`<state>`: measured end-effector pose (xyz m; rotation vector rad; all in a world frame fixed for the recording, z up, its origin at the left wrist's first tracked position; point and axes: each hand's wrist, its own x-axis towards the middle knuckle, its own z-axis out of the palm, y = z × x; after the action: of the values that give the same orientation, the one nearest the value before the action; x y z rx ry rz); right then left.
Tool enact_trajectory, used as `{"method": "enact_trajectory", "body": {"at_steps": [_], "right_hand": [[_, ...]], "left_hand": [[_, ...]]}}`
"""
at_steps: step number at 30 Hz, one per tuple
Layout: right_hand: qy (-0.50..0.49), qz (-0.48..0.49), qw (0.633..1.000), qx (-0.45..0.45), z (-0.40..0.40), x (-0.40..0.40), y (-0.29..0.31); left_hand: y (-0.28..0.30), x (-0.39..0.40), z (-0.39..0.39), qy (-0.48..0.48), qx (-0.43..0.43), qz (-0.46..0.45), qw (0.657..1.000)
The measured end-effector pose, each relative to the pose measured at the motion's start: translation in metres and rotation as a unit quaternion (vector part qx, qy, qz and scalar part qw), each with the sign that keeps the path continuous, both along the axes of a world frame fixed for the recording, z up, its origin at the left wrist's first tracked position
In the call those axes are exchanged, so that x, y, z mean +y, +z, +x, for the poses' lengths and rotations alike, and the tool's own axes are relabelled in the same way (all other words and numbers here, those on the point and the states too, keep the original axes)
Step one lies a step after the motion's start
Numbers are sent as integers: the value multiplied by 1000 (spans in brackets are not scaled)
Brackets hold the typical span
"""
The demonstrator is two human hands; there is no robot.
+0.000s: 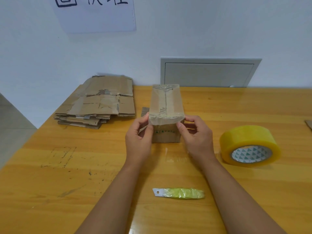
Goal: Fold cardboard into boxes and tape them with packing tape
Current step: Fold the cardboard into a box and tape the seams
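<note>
We see a small taped box (166,105) standing mid-desk (50,166), our left hand (138,141) and right hand (196,137) both pinching its near top corners with curled fingers. It looks light and stiff, but the tape skin looks slick; we'd grip the cardboard edges. Tape roll (249,146) sits right.

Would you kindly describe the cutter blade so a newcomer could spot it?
On the yellow wooden table, look at the near edge, between the person's forearms. The cutter blade lies flat there: bare metal tip pointing left, the rest wrapped in yellow-green tape.
</note>
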<state>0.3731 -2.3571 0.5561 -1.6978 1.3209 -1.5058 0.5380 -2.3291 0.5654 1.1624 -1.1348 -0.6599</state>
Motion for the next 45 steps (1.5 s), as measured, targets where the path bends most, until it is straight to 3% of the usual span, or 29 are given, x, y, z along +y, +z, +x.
{"method": "enact_trajectory", "body": {"at_steps": [6, 12, 20, 24, 31, 36, 40, 45], "right_hand": [[24, 69, 993, -92, 0, 10, 12], [22, 117, 991, -65, 8, 17, 35], [10, 136, 989, -61, 9, 16, 33], [5, 114, 993, -41, 12, 14, 29], [-13, 28, 997, 65, 7, 1, 13], [-32, -30, 995, 84, 8, -5, 4], [-33, -14, 996, 79, 6, -3, 4], [-16, -74, 984, 160, 6, -4, 1]], "left_hand": [[3, 5, 0, -34, 76, -4, 996], [5, 5, -3, 5, 18, 27, 999], [3, 0, 0, 18, 41, 41, 998], [3, -1, 0, 28, 36, 38, 998], [1, -4, 3, 51, -54, 38, 997], [1, -9, 1, 83, -111, 17, 990], [0, -10, 3, 66, -127, 0, 990], [-1, -10, 10, 25, -166, -36, 985]]}}
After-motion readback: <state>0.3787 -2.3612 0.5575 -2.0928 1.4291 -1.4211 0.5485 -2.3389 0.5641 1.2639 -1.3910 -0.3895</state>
